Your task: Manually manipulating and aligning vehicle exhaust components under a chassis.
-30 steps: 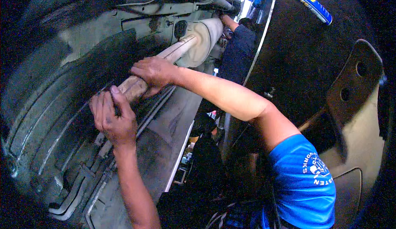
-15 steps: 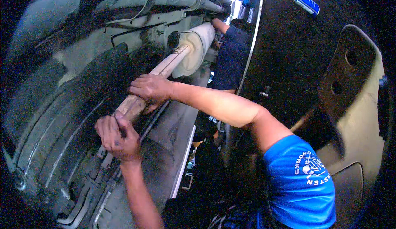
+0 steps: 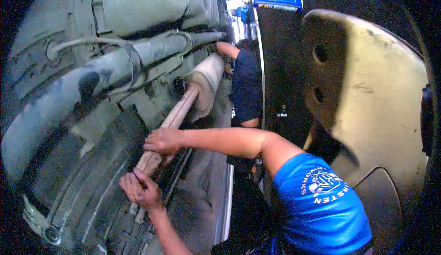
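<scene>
A pale, worn exhaust pipe [image 3: 178,112] slants up and away from me to a rounded muffler [image 3: 209,78] under a vehicle. My right hand [image 3: 164,141] is wrapped over the pipe from above, about midway along the near section. Lower down, my left hand [image 3: 141,190] is closed around the pipe near its close end, thumb on top. Beyond the muffler, another person in a dark sleeve [image 3: 245,83] reaches up, their hand near its far end. That hand's fingers are hard to make out.
A thick grey pipe [image 3: 55,108] runs along the underbody at left. Thin metal lines [image 3: 177,177] pass below my hands. At right stands a tan metal arm [image 3: 376,99] with holes. A blue spray can [image 3: 278,1] is at the upper right.
The view has tilted, so the pipe, muffler and my hands appear lower in the picture, and more of the underbody shows. Both hands keep their hold on the pipe.
</scene>
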The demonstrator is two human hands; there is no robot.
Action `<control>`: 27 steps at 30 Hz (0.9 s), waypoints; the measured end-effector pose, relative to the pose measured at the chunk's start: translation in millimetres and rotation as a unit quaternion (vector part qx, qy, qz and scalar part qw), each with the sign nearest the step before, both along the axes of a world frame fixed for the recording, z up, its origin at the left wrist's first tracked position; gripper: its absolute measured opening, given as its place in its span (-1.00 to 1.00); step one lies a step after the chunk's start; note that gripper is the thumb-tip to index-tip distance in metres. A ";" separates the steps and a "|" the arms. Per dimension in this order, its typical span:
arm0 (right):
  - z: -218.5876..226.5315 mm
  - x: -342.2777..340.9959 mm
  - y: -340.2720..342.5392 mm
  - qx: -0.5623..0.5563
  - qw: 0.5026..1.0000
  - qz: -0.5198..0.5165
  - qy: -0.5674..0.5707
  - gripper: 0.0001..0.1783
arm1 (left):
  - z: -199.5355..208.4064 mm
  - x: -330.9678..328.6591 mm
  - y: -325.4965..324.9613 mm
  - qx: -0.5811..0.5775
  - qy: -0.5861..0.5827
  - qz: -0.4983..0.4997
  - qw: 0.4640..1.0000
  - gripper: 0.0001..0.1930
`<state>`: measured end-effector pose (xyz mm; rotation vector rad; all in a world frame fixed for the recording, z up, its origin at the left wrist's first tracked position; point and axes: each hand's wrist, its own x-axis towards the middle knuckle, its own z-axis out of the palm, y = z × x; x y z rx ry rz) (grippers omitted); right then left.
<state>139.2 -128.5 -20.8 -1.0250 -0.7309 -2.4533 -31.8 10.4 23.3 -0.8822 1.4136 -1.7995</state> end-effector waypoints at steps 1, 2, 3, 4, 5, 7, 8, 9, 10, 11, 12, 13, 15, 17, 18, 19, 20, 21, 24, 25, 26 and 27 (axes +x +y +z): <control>-0.9 12.2 -4.6 0.010 0.999 -0.016 -0.051 -0.08 | -4.9 -0.9 -6.0 -0.019 0.011 0.011 1.000 -0.80; -0.3 7.7 -5.9 0.014 0.998 -0.022 -0.056 -0.08 | -5.8 -2.5 -5.3 -0.015 0.006 0.005 1.000 -0.80; -0.8 4.5 -7.3 0.005 0.999 -0.012 -0.047 -0.09 | -6.5 -4.3 -4.8 -0.056 0.035 0.033 0.997 -0.81; -3.2 2.4 -8.5 -0.007 0.999 -0.002 -0.036 -0.10 | -8.6 -5.7 -4.5 -0.099 0.067 0.063 0.991 -0.79; -4.9 1.4 -12.1 -0.015 1.000 -0.007 -0.015 -0.10 | -10.3 -6.9 -6.2 -0.118 0.103 0.076 0.985 -0.78; -5.7 -1.7 -10.0 -0.018 1.000 -0.002 -0.021 -0.11 | -14.7 -5.5 -10.6 -0.079 0.068 0.034 0.994 -0.79; -4.8 -3.0 -8.5 -0.023 0.999 0.007 -0.025 -0.11 | -14.5 -5.0 -11.2 -0.040 0.035 -0.005 0.999 -0.74; -3.5 -3.7 -8.5 -0.023 0.999 0.005 -0.027 -0.11 | -12.1 -5.5 -9.7 -0.023 0.031 -0.018 0.999 -0.73; -3.7 -3.1 -9.0 -0.026 0.999 0.002 -0.028 -0.11 | -10.0 -3.7 -8.1 -0.023 0.030 -0.018 0.999 -0.73; -3.5 -2.7 -8.9 -0.029 0.999 -0.001 -0.029 -0.10 | -7.8 -2.0 -5.9 -0.018 0.026 -0.007 0.999 -0.72; -3.2 -2.5 -8.0 -0.029 0.999 0.000 -0.031 -0.10 | -6.0 -1.9 -4.5 -0.013 0.022 0.002 1.000 -0.71; -3.5 -0.6 -7.4 -0.028 0.999 -0.003 -0.023 -0.10 | -6.9 -2.5 -5.8 -0.013 0.022 0.003 1.000 -0.71; -1.6 1.2 -6.6 -0.026 1.000 -0.006 -0.015 -0.09 | -10.6 -4.7 -9.5 -0.014 0.039 0.007 0.999 -0.70; -0.7 1.6 -5.3 -0.018 0.999 0.001 -0.033 -0.07 | -9.9 -4.9 -9.8 -0.006 0.034 0.002 0.999 -0.70; -1.7 2.4 -5.4 -0.017 0.999 0.000 -0.033 -0.07 | -9.7 -4.7 -10.0 0.002 0.030 -0.003 1.000 -0.70; -3.9 -1.0 -5.0 -0.025 0.999 0.007 -0.024 -0.07 | -8.6 -5.6 -8.8 0.001 0.029 -0.002 1.000 -0.70; -5.8 -4.4 -4.5 -0.033 0.999 0.014 -0.015 -0.07 | -7.7 -6.2 -7.4 -0.001 0.020 -0.003 1.000 -0.70; -7.2 -7.9 -3.7 -0.033 0.999 0.015 -0.015 -0.07 | -7.6 -6.4 -6.2 -0.003 0.012 -0.004 1.000 -0.70; -15.3 -8.3 -1.9 -0.017 0.999 0.028 -0.033 -0.06 | -16.0 -11.3 -6.7 -0.032 0.085 0.036 0.995 -0.70; -14.9 -10.1 -0.9 -0.014 0.999 0.033 -0.032 -0.05 | -14.8 -9.8 -5.6 -0.031 0.087 0.038 0.995 -0.70; -15.3 -11.2 0.5 -0.012 0.999 0.038 -0.030 -0.04 | -11.2 -7.6 -4.3 -0.011 0.053 0.029 0.998 -0.71; -16.4 -11.4 1.2 -0.011 0.999 0.040 -0.028 -0.04 | -7.0 -4.8 -2.8 0.009 0.018 0.020 1.000 -0.71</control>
